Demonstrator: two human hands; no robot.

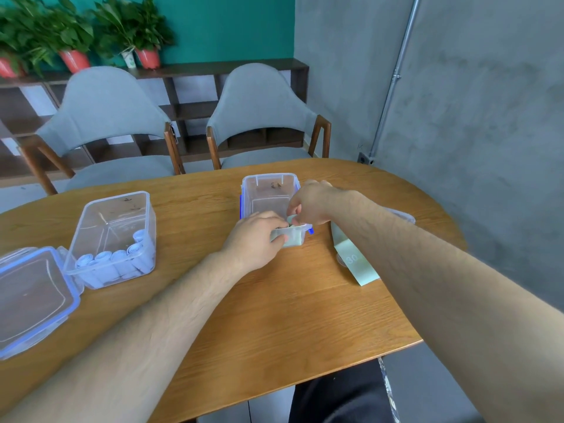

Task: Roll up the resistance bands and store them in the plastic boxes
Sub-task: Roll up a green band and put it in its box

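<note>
- We see a warm brown table [274, 300] with a fine, darker wood grain.
- The middle box [268, 190] is clear, with bright blue clips.
- The rolled green band [293, 219] at its near corner is pale mint.
- The flat band [357, 264] matches it and bears a white "30".
- The left box [113, 221] is clear; we count its rolls [103, 257] as pale lavender-blue.
- The lid [33, 294] is clear, rimmed in blue.
- The chairs [103, 111] are grey, with brown frames.
- The pots [148, 58] are orange-red.

Bare wood spans the oval wooden table's [274, 315] near edge. By the left edge stand a clear plastic box of rolled pale-blue bands [113, 239] and a blue-rimmed clear lid [33, 297]; by the right, a flat pale-green band [357, 264].
</note>
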